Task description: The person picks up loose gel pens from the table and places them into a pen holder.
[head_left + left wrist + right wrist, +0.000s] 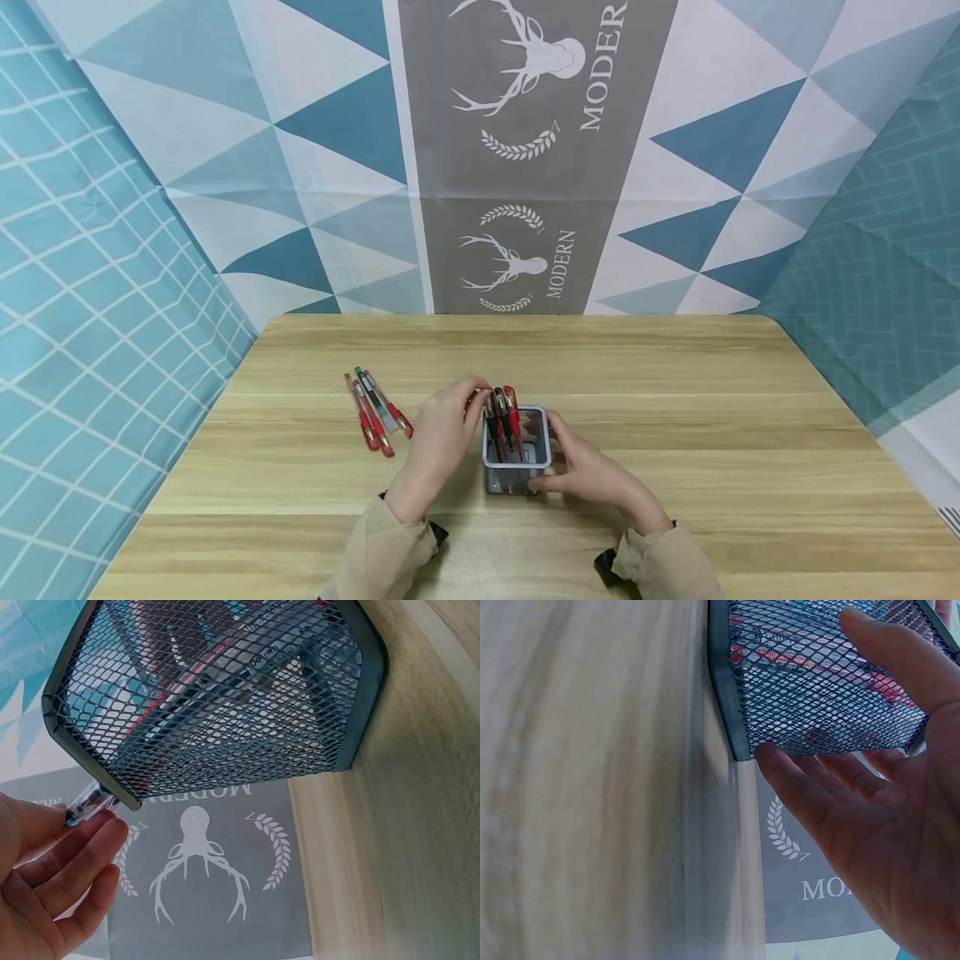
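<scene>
A grey mesh pen holder (504, 482) stands on the wooden table (675, 400), with several red and black pens (504, 414) upright inside it. My left hand (474, 398) reaches the holder's top left from the left. There its thumb and fingers pinch the end of one pen (88, 801), which pokes over the rim in the left wrist view. My right hand (546, 452) holds the holder (780, 712) from the right, thumb on one mesh wall and fingers (802, 787) on the adjoining wall.
Several loose red and green pens (375, 408) lie on the table left of the holder, beyond my left hand. A patterned cloth backdrop (525, 167) hangs behind the table's far edge.
</scene>
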`<state>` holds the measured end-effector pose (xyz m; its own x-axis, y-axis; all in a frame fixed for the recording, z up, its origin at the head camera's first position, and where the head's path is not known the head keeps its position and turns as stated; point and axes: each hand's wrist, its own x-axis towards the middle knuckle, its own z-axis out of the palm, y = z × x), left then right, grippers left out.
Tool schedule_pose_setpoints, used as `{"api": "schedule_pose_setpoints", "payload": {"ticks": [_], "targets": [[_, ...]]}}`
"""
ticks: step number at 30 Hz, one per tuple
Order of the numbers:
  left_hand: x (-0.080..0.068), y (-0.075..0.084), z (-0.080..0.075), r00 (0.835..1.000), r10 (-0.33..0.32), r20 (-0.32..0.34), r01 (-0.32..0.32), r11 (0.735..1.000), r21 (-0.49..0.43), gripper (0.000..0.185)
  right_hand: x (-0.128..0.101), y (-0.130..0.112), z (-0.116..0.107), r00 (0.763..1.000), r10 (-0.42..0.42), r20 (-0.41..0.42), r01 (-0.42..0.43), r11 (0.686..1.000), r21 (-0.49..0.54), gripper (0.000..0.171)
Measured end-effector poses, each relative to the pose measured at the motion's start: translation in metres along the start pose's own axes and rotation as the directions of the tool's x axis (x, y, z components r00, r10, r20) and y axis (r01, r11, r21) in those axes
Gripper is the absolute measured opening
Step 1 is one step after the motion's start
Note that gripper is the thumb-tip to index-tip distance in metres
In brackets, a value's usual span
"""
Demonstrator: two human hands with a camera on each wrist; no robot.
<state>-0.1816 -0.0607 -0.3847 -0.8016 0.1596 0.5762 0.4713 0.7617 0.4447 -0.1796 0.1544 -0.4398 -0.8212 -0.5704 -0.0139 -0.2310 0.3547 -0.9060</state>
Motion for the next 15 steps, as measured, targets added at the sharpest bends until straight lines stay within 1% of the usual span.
{"api": "schedule_pose_setpoints", "payload": {"ticks": [5,15], "targets": [[-0.0004,-0.0041,0.0029,1.0,0.01,-0.001,-0.01,1.0,-0.014,0.009,0.0,-0.0006,0.0008,1.0,-0.003,-0.001,0.003,1.0,0.009,0.089],[-0.0006,-0.005,0.0027,0.999,-0.029,0.019,0.03,0.999,-0.029,0.013,0.0004,0.0003,0.0011,1.0,0.009,0.0,-0.009,1.0,0.013,0.09]]}}
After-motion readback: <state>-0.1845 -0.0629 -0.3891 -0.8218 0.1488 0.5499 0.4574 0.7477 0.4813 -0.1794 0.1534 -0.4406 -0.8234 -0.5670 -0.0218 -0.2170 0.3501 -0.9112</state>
